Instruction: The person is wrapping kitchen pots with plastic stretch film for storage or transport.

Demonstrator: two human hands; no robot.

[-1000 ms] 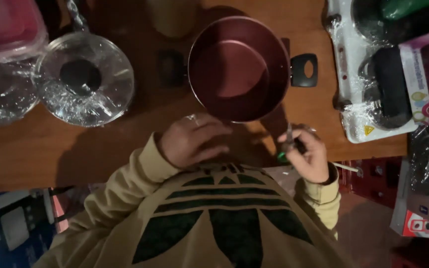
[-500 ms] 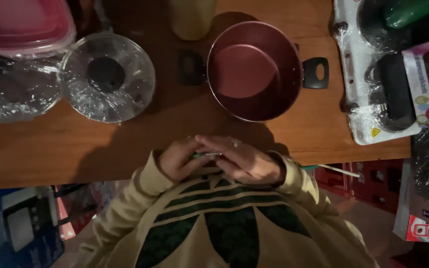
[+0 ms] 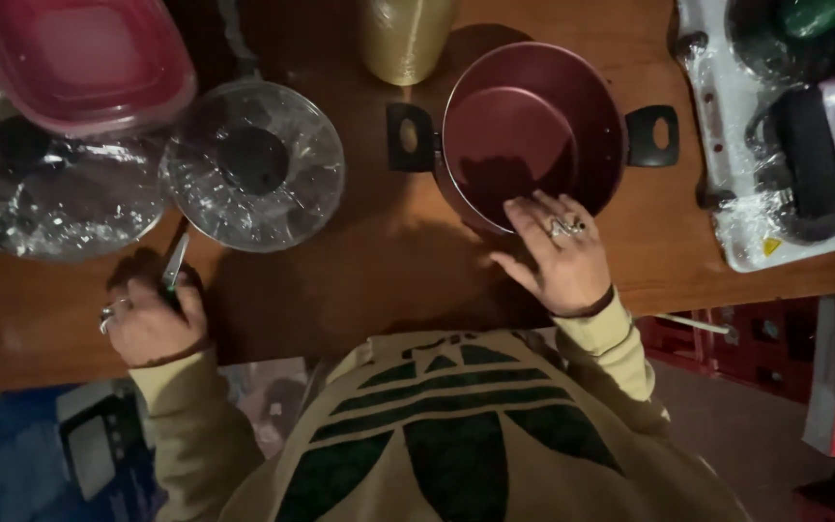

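Head view shows our wooden table [image 3: 359, 280] spanning the scene. At far centre sits the dark red pot [image 3: 531, 130] with 2 black handles; our right hand [image 3: 558, 256], fingers spread open, rests on its near rim. Left of the pot lies a plastic-wrapped glass lid [image 3: 255, 164]. Near left, our left hand [image 3: 152, 319] is closed around a small knife [image 3: 175, 266], blade pointing far, just beside that lid.

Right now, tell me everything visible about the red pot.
The red pot is round and deep, dark red inside and out, seemingly coated metal, with two black loop handles on opposite sides. It stands upright, lidless and empty, on the wooden table. The right hand rests fingers on its near rim.
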